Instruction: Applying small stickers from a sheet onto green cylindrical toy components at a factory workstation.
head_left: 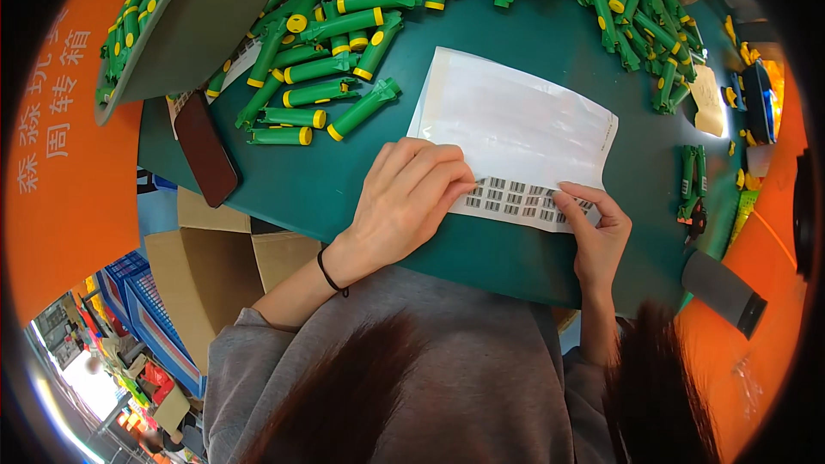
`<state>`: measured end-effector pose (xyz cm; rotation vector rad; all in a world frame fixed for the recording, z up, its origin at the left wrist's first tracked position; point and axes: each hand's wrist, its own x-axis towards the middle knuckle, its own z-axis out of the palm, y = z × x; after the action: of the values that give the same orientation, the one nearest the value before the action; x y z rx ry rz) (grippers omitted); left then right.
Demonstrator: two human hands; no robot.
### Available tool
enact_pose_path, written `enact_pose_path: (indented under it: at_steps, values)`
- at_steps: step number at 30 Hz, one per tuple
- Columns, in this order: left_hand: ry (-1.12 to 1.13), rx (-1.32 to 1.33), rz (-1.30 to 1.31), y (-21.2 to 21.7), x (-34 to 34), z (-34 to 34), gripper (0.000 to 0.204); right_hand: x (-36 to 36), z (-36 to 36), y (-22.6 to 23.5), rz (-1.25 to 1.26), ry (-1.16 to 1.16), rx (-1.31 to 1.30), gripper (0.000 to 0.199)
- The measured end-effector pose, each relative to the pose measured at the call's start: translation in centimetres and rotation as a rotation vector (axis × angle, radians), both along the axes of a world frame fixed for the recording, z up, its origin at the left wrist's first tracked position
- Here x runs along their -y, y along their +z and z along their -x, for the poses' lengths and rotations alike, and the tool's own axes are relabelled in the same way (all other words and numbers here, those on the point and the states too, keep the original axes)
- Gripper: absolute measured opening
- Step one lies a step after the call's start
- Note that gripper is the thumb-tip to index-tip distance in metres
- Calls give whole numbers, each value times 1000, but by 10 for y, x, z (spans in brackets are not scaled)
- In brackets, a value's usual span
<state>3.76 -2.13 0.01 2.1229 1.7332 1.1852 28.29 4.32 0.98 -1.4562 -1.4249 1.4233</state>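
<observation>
A white sheet of stickers (516, 116) lies on the green table in front of me, its upper part blank and its lower strip filled with rows of small black barcode labels (513, 199). The right edge of the sheet bends up a little. My left hand (402, 198), with a black band at the wrist, is closed on the lower left edge of the sheet, fingertips pressed together. Over at the lower right, my right hand (599, 228) pinches the sheet between thumb and forefinger near the labels. Whether either hand holds a single loose label cannot be made out.
Green tubes with yellow ends (365, 109) are heaped at the back left, with another pile (640, 13) at the back right. A tilted grey-green tub (185, 26) holds more. A dark phone (206, 150) lies at the left edge, above an open cardboard box (202, 266).
</observation>
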Motion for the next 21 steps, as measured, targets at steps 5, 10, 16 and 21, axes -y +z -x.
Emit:
enact_pose_path:
  at_steps: [5, 10, 16, 21]
  values:
    - [-170, 84, -18, 19, 2, 0, 29, -2, 1, 14, 17, 59, 86, 23]
    - [-158, 519, 398, 2, -20, -1, 14, -49, -17, 74, 132, 186, 305, 23]
    - [-146, 722, 448, 0, -19, -2, 9, -162, -5, 40, -676, 118, 557, 29]
    - [-184, 814, 466, -4, -20, 1, 6, -212, -6, 16, -625, 261, 758, 37]
